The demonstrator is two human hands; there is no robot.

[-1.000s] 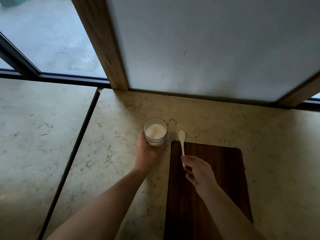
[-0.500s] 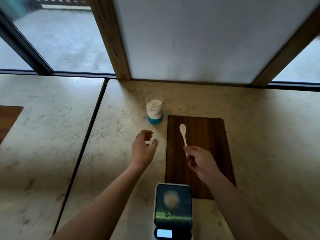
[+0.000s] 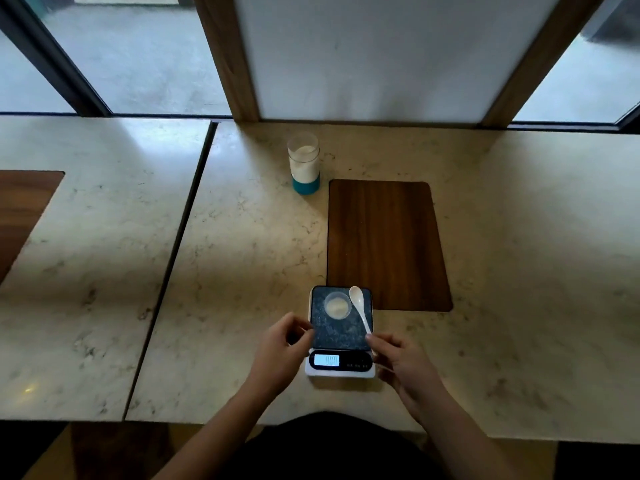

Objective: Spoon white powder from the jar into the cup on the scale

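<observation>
A clear jar with a teal base stands far back on the marble counter, holding white powder. Close to me sits a small kitchen scale with a dark plate and a lit display. A small clear cup with some white powder stands on its plate. My right hand pinches the handle of a white spoon, whose bowl hovers just right of the cup. At the scale's left edge my left hand has its fingers curled and holds nothing.
A dark wooden board lies behind and right of the scale. A seam splits the counter from a second slab on the left, where another wooden board shows. A wall panel and windows rise behind the counter.
My left hand let go of the jar and drew back to the scale. My right hand carried the spoon from the board to the cup. The view dropped toward me.
</observation>
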